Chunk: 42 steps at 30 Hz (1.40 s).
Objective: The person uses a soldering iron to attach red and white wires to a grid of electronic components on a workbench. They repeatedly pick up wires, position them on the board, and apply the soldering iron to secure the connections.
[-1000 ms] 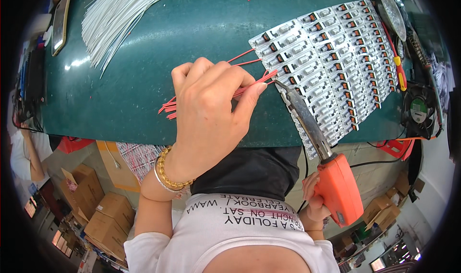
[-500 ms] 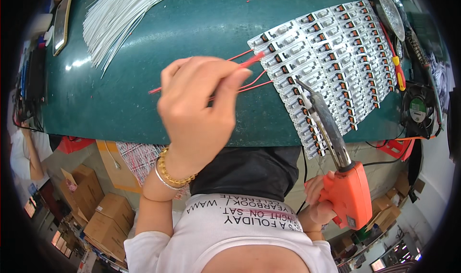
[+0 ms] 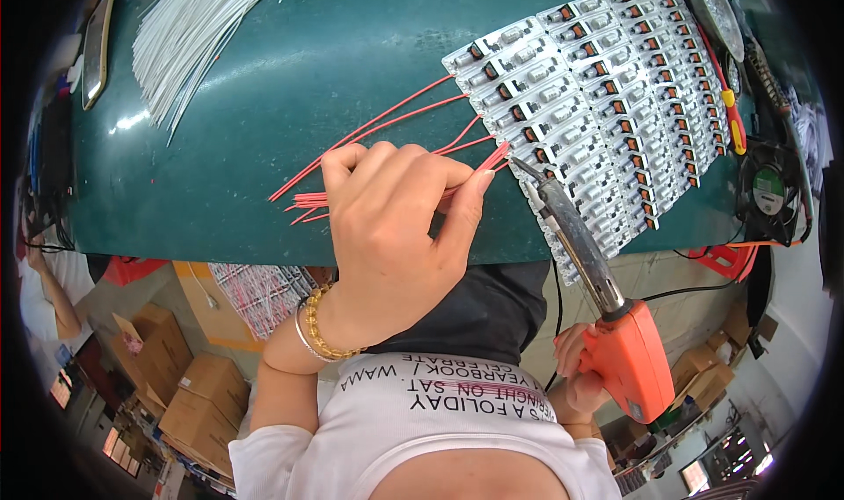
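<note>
My left hand is closed on a bundle of thin red wires, pinched between thumb and forefinger. Their front ends reach the left edge of a silver panel made of rows of small circuit boards with black-and-orange parts. Farther up that edge, several red wires run from the panel to the left across the table. My right hand grips an orange soldering gun. Its dark bent tip is at the panel's left edge, close to the wire ends; whether they touch I cannot tell.
A fan of white wires lies on the green table, with a phone beyond it at the left. A red-and-yellow screwdriver and a black fan are at the right. Cardboard boxes stand below.
My left hand has moved right and nearer me, bringing the wire ends to the panel's edge. The soldering tip has shifted left toward them. The whole view has shifted slightly.
</note>
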Tool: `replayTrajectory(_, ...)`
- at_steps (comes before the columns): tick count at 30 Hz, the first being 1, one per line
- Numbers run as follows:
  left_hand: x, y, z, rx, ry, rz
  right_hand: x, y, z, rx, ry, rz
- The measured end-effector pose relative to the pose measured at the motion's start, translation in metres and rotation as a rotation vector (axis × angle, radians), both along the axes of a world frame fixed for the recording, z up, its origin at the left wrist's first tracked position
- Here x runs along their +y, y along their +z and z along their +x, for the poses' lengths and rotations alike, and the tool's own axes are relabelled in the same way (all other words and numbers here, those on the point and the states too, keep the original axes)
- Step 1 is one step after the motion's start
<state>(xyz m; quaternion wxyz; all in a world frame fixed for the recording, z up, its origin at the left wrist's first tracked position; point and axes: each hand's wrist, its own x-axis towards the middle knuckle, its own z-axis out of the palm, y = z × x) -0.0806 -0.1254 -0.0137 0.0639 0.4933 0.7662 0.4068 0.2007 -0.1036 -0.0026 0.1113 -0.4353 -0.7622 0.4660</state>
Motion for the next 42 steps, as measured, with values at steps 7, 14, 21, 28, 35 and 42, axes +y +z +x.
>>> replayTrajectory(7,-0.001,-0.002,0.000,0.047,0.031,-0.004,-0.011,-0.014,0.018,0.011,-0.138,0.093)
replayTrajectory(14,0.001,-0.004,0.002,0.075,0.025,0.008,-0.013,-0.004,0.006,-0.036,-0.258,-0.036)
replayTrajectory(21,0.001,-0.008,0.002,0.092,0.022,0.027,-0.003,-0.004,0.011,0.040,-0.055,-0.046)
replayTrajectory(28,-0.011,0.001,0.001,-0.101,-0.014,0.134,-0.010,-0.015,0.018,0.407,-0.179,-0.045)
replayTrajectory(35,-0.005,-0.006,0.011,0.032,-0.009,0.056,-0.006,-0.013,0.028,0.196,-0.022,-0.025)
replayTrajectory(42,-0.005,-0.004,0.010,0.048,-0.010,0.020,-0.012,-0.004,0.015,0.053,-0.180,0.050)
